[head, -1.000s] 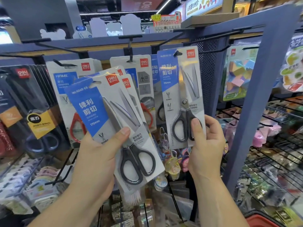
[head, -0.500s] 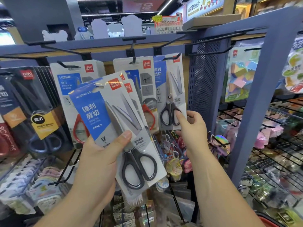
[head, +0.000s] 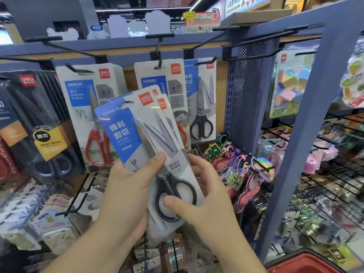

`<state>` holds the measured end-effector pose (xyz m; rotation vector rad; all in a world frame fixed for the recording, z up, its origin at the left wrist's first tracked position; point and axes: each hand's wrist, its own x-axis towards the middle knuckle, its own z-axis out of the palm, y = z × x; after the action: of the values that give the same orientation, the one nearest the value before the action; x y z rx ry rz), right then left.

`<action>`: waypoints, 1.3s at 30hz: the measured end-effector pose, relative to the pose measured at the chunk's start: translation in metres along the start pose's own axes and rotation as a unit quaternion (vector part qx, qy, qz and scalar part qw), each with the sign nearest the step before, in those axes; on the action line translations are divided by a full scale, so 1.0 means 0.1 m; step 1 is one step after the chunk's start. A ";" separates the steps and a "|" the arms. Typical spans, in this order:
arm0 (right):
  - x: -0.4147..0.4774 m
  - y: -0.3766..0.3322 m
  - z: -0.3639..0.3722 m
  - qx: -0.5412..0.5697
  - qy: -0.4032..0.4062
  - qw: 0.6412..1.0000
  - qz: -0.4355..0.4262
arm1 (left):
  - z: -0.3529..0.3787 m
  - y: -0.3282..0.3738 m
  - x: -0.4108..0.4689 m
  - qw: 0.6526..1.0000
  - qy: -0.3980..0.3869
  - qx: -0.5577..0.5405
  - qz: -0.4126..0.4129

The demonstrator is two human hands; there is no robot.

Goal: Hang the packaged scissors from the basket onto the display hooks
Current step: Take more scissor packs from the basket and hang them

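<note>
The left hand (head: 126, 194) grips a fan of packaged scissors (head: 149, 146) at the centre of the view. Its thumb presses flat on the front card and its fingers curl behind. At least 3 cards show in the fan, their tops tilted toward 11 o'clock. The right hand (head: 208, 205), at 4 o'clock from the left, pinches the front pack (head: 126, 134): the thumb lies on the black handle loop, and the fingers reach round the card's right edge to its back.

At 1 o'clock from the fan, a hung pack (head: 201, 99) of black-handled scissors dangles upright from a display hook (head: 204, 62). At 12 o'clock a HOME pack (head: 155, 79) hangs on its own hook, with its lower part hidden behind the fan. A second HOME pack (head: 88, 119), showing red handles, hangs at 10 o'clock. Dark packs (head: 29, 115) fill the 9 o'clock side. A blue post (head: 311, 125) stands at 3 o'clock. Only the rim of the red basket (head: 307, 266) shows, at 5 o'clock on the bottom edge.
</note>
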<state>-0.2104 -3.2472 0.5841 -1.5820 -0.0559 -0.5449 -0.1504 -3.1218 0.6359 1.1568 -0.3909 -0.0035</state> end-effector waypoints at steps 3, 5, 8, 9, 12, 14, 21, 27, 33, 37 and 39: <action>-0.03 0.02 0.04 0.009 0.054 0.999 -0.005 | 0.04 -0.03 -0.02 1.000 -0.007 -0.004 -0.014; -0.04 0.03 0.06 0.031 0.085 0.996 -0.023 | 0.05 -0.05 -0.05 0.999 -0.022 -0.014 -0.025; -0.04 0.02 0.07 0.104 0.155 0.982 -0.030 | 0.09 -0.08 -0.11 0.998 -0.041 -0.034 -0.032; -0.03 0.01 0.06 0.141 0.175 0.974 -0.025 | 0.10 -0.10 -0.13 0.998 -0.043 -0.035 -0.032; -0.02 -0.02 0.04 0.241 0.194 0.951 -0.012 | 0.13 -0.13 -0.17 0.998 -0.049 -0.033 -0.026; -0.01 -0.03 0.01 0.257 0.198 0.946 -0.016 | 0.13 -0.14 -0.16 0.999 -0.040 -0.024 -0.013; 0.10 -0.06 -0.36 0.175 0.229 0.956 -0.059 | -0.03 -0.07 -0.03 0.998 0.005 0.051 0.028; 0.32 -0.14 -0.48 0.147 0.215 0.959 -0.107 | -0.11 0.00 0.04 0.996 0.015 0.077 0.033; 0.50 -0.12 -0.47 0.142 0.209 0.962 -0.103 | -0.17 0.02 0.02 0.997 -0.007 0.074 0.030; 0.53 -0.08 -0.47 0.137 0.205 0.964 -0.099 | -0.20 0.04 0.02 0.997 -0.020 0.070 0.028; 0.53 -0.05 -0.47 0.127 0.203 0.966 -0.094 | -0.22 0.05 0.02 0.997 -0.023 0.070 0.030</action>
<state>-0.1799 -3.3066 0.6079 -1.1981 0.0325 -0.9639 -0.1423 -3.1002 0.6336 1.2837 -0.4724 0.0495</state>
